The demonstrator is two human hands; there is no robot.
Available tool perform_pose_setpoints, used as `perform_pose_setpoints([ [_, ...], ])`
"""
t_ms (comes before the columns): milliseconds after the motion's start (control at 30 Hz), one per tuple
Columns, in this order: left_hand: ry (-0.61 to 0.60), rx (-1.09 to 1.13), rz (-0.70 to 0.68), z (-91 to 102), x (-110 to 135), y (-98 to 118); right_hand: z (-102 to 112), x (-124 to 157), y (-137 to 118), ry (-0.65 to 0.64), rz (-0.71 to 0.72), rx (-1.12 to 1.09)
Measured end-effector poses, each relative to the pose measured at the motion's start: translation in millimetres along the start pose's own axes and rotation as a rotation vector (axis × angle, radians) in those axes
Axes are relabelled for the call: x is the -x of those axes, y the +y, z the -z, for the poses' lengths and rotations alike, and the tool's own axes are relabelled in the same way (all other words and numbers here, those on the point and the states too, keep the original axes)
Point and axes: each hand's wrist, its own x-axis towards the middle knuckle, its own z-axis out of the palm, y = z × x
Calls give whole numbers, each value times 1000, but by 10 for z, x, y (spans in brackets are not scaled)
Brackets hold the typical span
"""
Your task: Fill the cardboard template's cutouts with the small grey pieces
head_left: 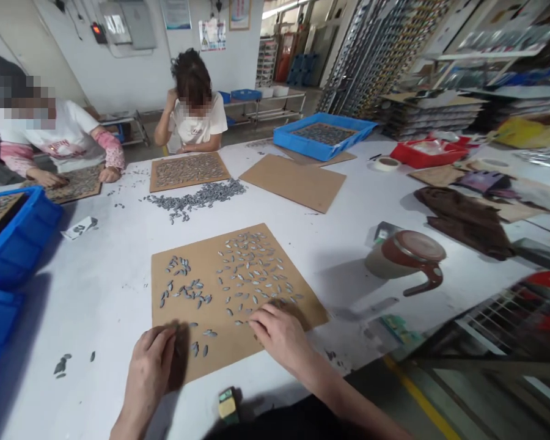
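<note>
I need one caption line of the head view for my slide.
Left hand and right hand at a brown board scattered with small grey pieces, on a white table.

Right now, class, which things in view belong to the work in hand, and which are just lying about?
Seemingly in the work: brown board; grey pieces spread on it; left hand; right hand.
Seemingly just lying about: lidded mug; brown cloth; tape roll.

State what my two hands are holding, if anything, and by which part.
It cannot be told: the left hand and right hand are over the brown board, but any grip on the gray pieces is hidden.
</note>
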Motion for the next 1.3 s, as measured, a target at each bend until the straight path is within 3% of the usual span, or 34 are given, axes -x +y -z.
perform_pose_setpoints([
  [133, -22, 19, 31, 81, 122, 22, 181, -67, 249, 79, -2, -4],
  [300, -23, 43, 55, 81, 172, 95, 445, -96, 700, 206, -108, 127],
  [400, -57, 76, 62, 41, 187, 196, 475, -38, 770, 235, -113, 141],
  [500, -123, 103, 59, -16, 207, 343, 350, 13, 583, 181, -32, 46],
  [667, -203, 132, 144, -58, 256, 504, 28, 14, 11, -51, 170, -71],
  [833, -150, 165, 214, -33, 306, 536, -219, -127, -420, -123, 300, 4],
  [1000, -198, 88, 198, -98, 300, 599, -311, -246, -572, -179, 310, 116],
  [1100, -253, 16, 189, -179, 289, 648, -208, -223, -404, -160, 234, 51],
  [1300, -288, -51, 131, -207, 247, 631, 184, 19, 287, 4, -24, -97],
])
